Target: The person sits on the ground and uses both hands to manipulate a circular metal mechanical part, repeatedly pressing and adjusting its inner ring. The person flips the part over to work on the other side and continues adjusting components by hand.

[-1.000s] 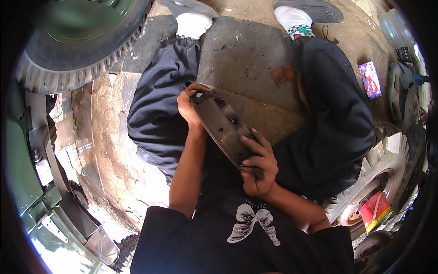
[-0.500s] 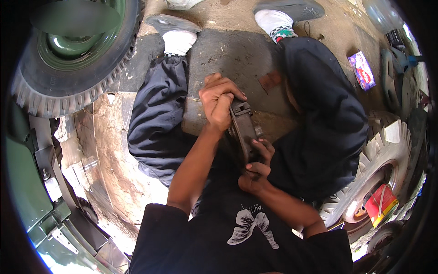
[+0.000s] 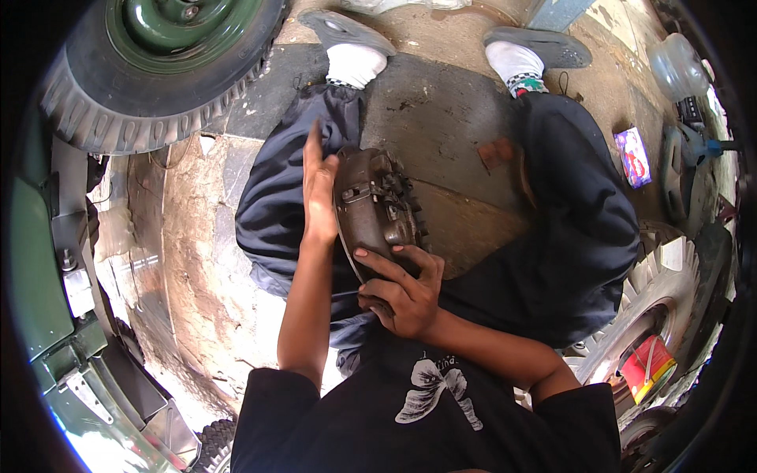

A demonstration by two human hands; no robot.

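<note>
Between my legs, I hold a dark, worn clutch pressure plate (image 3: 367, 197) tilted on edge. Its raised levers and housings face right. My left hand (image 3: 318, 185) lies along the plate's left side, fingers stretched toward the far end and the palm against the metal. At the near end, my right hand (image 3: 410, 292) grips the rim, with fingers over the outer face. The plate's left face is mostly hidden from view.
A large tyre on a green wheel (image 3: 134, 126) lies at the far left, beside green vehicle bodywork (image 3: 39, 276). To the right are a purple packet (image 3: 632, 158), a clear plastic jug (image 3: 676, 67), another tyre (image 3: 631, 315) and a red-yellow bucket (image 3: 648, 369). A brownish-red piece (image 3: 497, 154) lies on the floor.
The plate has turned, so its levered side now shows on the right. My left hand has gone from gripping the far end to lying flat along the left side. The view has shifted slightly.
</note>
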